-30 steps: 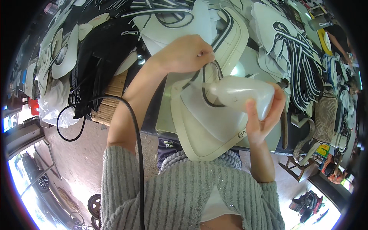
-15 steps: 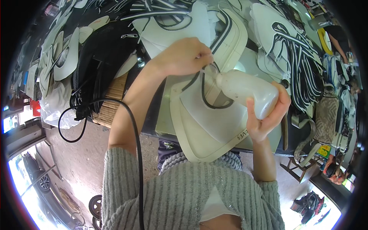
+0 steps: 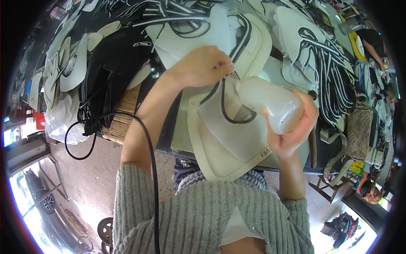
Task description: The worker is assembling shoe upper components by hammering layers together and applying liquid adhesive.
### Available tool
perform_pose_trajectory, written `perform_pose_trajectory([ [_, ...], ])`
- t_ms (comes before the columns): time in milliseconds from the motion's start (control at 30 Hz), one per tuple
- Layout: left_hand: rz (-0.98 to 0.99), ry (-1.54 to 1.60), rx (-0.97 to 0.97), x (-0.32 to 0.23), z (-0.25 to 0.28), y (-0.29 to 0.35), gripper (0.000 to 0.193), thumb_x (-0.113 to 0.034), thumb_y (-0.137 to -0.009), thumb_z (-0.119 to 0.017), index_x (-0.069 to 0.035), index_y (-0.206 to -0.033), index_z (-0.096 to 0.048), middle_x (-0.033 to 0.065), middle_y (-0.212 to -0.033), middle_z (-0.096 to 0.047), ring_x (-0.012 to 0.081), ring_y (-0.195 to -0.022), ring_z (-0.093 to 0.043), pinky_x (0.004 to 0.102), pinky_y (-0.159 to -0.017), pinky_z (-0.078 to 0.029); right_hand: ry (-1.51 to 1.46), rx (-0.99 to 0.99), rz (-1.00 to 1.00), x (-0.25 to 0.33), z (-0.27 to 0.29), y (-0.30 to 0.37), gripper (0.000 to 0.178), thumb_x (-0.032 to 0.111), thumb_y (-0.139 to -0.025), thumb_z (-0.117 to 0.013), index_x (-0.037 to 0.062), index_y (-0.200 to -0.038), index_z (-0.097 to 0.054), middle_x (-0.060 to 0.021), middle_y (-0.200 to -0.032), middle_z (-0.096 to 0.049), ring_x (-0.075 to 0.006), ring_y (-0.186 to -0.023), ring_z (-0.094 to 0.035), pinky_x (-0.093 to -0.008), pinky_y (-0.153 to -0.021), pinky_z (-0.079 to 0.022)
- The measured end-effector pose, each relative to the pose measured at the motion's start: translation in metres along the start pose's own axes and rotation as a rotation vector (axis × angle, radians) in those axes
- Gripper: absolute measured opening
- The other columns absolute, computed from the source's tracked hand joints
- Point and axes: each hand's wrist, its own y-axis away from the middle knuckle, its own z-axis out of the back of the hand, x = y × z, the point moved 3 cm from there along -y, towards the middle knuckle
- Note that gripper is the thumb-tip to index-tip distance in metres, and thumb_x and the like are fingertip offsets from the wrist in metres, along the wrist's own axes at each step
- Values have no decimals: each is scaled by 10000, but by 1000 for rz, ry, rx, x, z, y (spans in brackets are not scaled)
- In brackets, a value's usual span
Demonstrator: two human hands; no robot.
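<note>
Left fingers (image 3: 227,67): pinching closed, apparently on the black trim (image 3: 237,122), likely steadying it.
Right fingers (image 3: 311,113): wrapping around the white bottle (image 3: 268,99), tilting its nozzle leftward, probably for control.
White panel (image 3: 228,137): lying beneath, bearing trim.
Cream sheet (image 3: 216,171): supporting the panel on the worktop (image 3: 165,136).

A dark table (image 3: 165,136) bears a pale board (image 3: 179,131) and black-and-white strips (image 3: 334,89).

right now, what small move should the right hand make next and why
Probably guide the white bottle slowly along the dark edging: the right hand holds it sideways, narrow end close to that edging, and the left hand is closed just beside it.
</note>
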Motion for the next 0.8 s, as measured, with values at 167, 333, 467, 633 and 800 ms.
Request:
perform_pose_trajectory([
  [167, -24, -26, -8, -2, -1, -1, 282, -247, -883, -556, -15, -810, -699, 194, -683, -621, 377, -663, -592, 424, -660, -481, 69, -11, -77, -8, 3, -3, 664, 102, -764, -794, -61, -1291, -425, -183, -1228, -489, -271, -1064, -537, -366, -923, -439],
  [333, 11, 11, 1, 0, -6, 3, 277, -241, -880, -559, -13, -811, -700, 191, -698, -631, 379, -678, -599, 430, -664, -480, 106, -39, -106, -7, 3, -3, 632, 97, -781, -781, -51, -1290, -438, -154, -1220, -489, -259, -1086, -510, -355, -961, -405],
  [467, 9, 20, 1, 0, -4, 0, 274, -242, -877, -568, -9, -807, -694, 185, -712, -640, 375, -691, -606, 428, -666, -480, -3, 33, -131, -8, 4, -13, 635, 41, -748, -795, -45, -1269, -442, -146, -1207, -494, -232, -1024, -549, -327, -880, -467],
  [633, 41, -57, 70, 2, 3, -4, 218, -217, -926, -602, -38, -916, -724, 97, -812, -681, 238, -761, -597, 338, -702, -490, -64, -48, -150, -12, 2, -19, 589, 58, -761, -798, -27, -1244, -471, -135, -1157, -528, -214, -982, -569, -314, -869, -469],
  [800, 95, -12, 63, 4, 2, 4, 187, -167, -946, -596, -21, -960, -712, 108, -860, -695, 198, -788, -634, 281, -742, -501, -222, -18, -400, -25, 11, -18, 506, 130, -809, -766, -8, -1219, -503, -97, -1080, -577, -188, -977, -571, -308, -869, -466],
])
